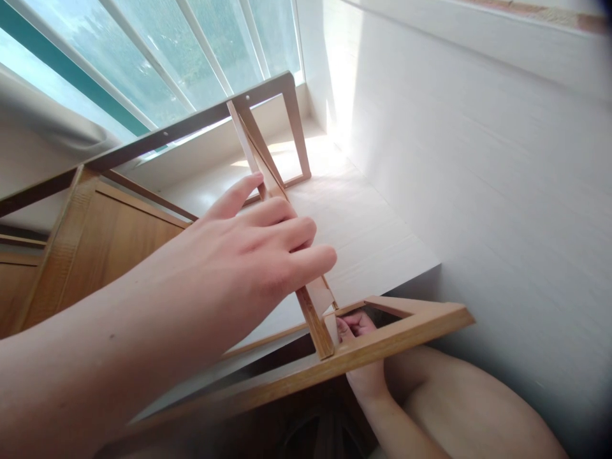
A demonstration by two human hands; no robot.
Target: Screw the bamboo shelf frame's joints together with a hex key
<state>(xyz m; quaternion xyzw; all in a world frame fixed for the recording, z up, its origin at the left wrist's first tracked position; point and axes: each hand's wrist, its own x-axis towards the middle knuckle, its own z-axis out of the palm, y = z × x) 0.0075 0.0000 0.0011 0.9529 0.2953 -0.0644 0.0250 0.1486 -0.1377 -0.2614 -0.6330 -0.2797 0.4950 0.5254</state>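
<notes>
We have our left hand (261, 248) laid palm down across a narrow brown wooden crossbar (313, 322), its fingers bent over the bar and their tips reaching to the far side. The thumb is hidden beneath, so we cannot tell whether the grasp is closed around the wood or merely resting on it. Our right hand (358, 324) is low on the right, behind a light-brown wooden near rail (287, 376), and we see its fingers through the slanted opening at the rail's end. They are curled close together just beside the lower end of the crossbar; whether they pinch anything, we cannot tell.

The crossbar belongs to a brown wooden frame that spans the middle of our view. It runs between the near rail and a darker brown far rail (196, 121), which carries small pale dots and ends in another slanted, four-sided opening. To the left of our left hand, a flat brown wood-grained panel (124, 236) is set within the frame. Part of the frame lies over a smooth, flat white surface (377, 236), while the near rail crosses in front of that surface's edge.

Beyond the far rail we see a window with white bars (205, 48) and a teal strip, with pale draped fabric (43, 115) at the left. A plain white wall (488, 146) rises on the right, sunlit near the window, and our bare bent leg (478, 401) is below the near rail's end.
</notes>
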